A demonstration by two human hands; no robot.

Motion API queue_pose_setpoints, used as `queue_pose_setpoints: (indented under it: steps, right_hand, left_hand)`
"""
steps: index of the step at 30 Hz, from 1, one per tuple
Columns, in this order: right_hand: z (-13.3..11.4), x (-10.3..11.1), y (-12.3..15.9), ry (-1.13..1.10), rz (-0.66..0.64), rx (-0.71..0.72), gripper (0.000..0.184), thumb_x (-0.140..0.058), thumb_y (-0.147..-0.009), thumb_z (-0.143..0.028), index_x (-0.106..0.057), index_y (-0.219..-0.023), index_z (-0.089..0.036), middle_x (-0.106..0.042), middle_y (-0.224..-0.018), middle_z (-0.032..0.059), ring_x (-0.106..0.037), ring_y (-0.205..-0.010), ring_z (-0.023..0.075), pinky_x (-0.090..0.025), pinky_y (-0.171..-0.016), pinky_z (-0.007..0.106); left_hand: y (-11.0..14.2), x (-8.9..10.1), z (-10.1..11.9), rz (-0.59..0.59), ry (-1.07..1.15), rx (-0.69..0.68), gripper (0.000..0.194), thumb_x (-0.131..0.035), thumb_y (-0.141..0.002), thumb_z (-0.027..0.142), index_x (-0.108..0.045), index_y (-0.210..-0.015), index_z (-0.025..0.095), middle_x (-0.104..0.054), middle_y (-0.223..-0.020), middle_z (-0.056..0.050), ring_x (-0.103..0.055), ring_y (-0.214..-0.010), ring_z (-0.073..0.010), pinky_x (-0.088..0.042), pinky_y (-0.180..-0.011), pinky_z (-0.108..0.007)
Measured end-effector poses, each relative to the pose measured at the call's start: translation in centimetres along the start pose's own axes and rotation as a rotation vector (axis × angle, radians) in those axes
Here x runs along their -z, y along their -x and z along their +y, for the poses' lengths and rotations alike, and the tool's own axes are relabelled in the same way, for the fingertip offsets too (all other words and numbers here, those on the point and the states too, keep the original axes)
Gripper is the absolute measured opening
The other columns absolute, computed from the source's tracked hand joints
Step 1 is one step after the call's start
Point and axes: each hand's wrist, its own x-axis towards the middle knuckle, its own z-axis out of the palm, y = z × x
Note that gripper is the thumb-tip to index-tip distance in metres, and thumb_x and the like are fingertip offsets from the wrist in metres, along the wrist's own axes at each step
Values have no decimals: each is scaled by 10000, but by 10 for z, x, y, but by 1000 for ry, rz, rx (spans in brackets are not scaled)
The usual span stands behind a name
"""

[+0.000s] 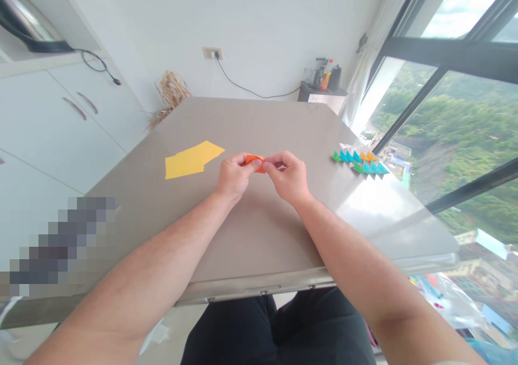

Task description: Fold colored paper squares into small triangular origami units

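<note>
Between my two hands, above the middle of the table, is a small folded piece of orange paper [256, 160]. My left hand [235, 175] pinches its left part, the thumb lying across the front. My right hand [288, 175] grips the right edge between thumb and index finger. The fingers cover much of the paper, so its full shape is hidden. Sheets of yellow paper [190, 159] lie overlapping to the left of my hands. Off to the right stand two rows of small folded paper boats [359, 167] in green, blue and orange.
The grey table [259, 230] reaches from my lap towards the wall. A blurred-out dark object [60, 251] lies at its left. Behind the far edge, a small cabinet [324, 97] carries bottles. Dried stalks [172, 92] stand at the back left. A window [445, 111] runs along the right.
</note>
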Motion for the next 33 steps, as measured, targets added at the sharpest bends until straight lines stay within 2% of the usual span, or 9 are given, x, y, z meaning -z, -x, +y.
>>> queue_pose_setpoints:
  steps: [16,22,26,33]
  right_hand:
    - [-1,-1,-2,-153,-22,-76,109,-678,-763,-309,-712,-798,-213,-715,-823,21,-634,-711,146,-550,-661,302]
    - [-1,-2,-2,-168,-40,-107,166,-672,-763,-342,-727,-836,-204,-721,-806,23,-649,-717,153,-567,-651,301]
    - [-3,0,-2,-133,-50,-160,175,-680,-750,-358,-726,-810,-201,-695,-721,8,-638,-657,148,-544,-613,291]
    - [-5,2,-2,-102,-63,-189,161,-696,-732,-353,-716,-784,-201,-670,-677,-5,-615,-611,137,-513,-578,279]
  left_hand:
    - [1,0,1,-59,-24,22,219,-811,-733,378,-737,-705,174,-727,-702,-41,-695,-717,-194,-534,-754,-335]
    - [1,-2,1,-13,1,42,215,-837,-699,359,-736,-699,170,-722,-710,-44,-686,-709,-187,-536,-772,-341]
    - [-1,0,1,19,45,33,191,-841,-687,333,-742,-715,172,-721,-719,-40,-684,-714,-183,-542,-780,-346]
    - [-2,1,-1,-15,65,34,156,-829,-693,308,-749,-727,179,-726,-718,-33,-687,-717,-186,-558,-768,-357]
